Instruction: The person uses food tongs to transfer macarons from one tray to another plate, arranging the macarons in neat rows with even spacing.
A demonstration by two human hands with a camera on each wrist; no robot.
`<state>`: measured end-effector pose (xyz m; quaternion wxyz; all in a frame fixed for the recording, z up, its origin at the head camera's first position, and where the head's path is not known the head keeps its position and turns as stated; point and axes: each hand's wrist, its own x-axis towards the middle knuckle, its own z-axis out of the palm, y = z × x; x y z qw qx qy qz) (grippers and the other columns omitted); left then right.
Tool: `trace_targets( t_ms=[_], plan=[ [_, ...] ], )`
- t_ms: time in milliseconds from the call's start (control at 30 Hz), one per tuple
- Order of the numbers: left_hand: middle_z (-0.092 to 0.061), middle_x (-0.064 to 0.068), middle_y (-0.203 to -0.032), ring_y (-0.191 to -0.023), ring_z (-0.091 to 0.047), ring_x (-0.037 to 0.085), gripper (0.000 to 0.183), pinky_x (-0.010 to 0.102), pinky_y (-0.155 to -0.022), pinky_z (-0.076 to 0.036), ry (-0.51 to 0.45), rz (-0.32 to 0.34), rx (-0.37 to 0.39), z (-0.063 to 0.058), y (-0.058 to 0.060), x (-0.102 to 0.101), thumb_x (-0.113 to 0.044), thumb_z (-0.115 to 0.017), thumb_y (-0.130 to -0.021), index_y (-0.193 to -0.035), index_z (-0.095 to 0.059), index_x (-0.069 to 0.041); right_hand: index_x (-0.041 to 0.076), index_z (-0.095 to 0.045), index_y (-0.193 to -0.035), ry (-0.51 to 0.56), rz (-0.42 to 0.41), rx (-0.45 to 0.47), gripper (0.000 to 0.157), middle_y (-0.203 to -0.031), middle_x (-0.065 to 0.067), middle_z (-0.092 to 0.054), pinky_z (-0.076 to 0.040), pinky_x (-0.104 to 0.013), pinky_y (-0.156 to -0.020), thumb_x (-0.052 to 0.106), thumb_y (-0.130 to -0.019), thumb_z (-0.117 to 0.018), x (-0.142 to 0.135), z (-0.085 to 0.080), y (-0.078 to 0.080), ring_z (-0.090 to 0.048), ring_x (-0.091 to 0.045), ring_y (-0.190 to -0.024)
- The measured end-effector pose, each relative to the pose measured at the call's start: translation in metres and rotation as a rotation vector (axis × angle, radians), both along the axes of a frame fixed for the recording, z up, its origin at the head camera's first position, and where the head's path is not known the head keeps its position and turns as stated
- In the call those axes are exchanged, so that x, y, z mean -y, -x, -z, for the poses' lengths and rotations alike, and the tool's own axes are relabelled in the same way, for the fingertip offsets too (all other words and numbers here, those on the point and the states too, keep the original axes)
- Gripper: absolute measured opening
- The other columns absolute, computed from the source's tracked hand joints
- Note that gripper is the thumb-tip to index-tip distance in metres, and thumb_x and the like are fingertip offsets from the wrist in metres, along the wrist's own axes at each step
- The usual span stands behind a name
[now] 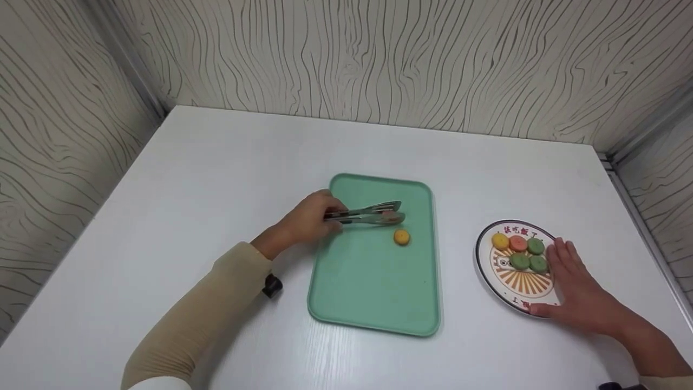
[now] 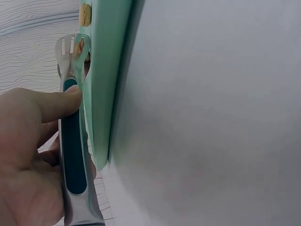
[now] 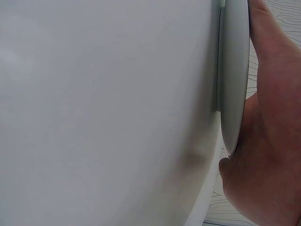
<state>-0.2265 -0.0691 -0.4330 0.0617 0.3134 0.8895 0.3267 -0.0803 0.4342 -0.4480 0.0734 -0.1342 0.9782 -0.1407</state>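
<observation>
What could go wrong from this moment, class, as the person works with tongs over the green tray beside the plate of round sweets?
1. The tongs in the left hand pinch a pinkish piece only at their tips; a slack squeeze could drop it onto the green tray.
2. The orange sweet lies just below the tips and could be knocked.
3. The right hand rests on the plate rim near the green sweets; pressing might tilt it.

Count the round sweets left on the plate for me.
5 on the plate: yellow, orange-pink, three green. The right hand may hide more.
</observation>
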Motion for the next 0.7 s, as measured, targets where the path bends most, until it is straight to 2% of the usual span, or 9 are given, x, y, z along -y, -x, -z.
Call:
trace_targets(
  t_ms=[200,400,700],
  plan=[
    [-0.058,0.009,-0.089,-0.078,-0.048,0.018,0.022,0.030,-0.072,-0.043,0.003,-0.008,0.001,-0.004,0.000,0.002,-0.008,-0.069,-0.083,-0.104,-0.070,-0.003,-0.006,0.003,-0.146,0.010,-0.005,-0.002,0.120,-0.153,-0.021,0.014,0.016,-0.012,-0.094,0.049,-0.073,-0.075,-0.001,0.000,0.000,0.023,-0.028,-0.138],
    [-0.057,0.004,-0.091,-0.079,-0.048,0.015,0.024,0.028,-0.073,-0.044,0.020,-0.027,0.016,-0.008,-0.001,0.003,-0.011,-0.069,-0.084,-0.107,-0.069,-0.005,-0.006,0.001,-0.147,0.006,-0.035,-0.033,0.119,-0.153,-0.021,0.012,0.015,-0.011,-0.095,0.047,-0.072,-0.075,-0.001,0.001,-0.001,0.021,-0.029,-0.139],
    [-0.057,0.003,-0.089,-0.079,-0.050,0.014,0.021,0.029,-0.072,-0.045,0.011,-0.020,0.005,-0.015,-0.001,0.003,-0.008,-0.070,-0.083,-0.104,-0.070,-0.005,-0.006,0.001,-0.147,0.020,-0.020,-0.018,0.119,-0.153,-0.021,0.013,0.015,-0.011,-0.094,0.047,-0.072,-0.075,0.000,-0.001,-0.002,0.022,-0.029,-0.139]
  ],
)
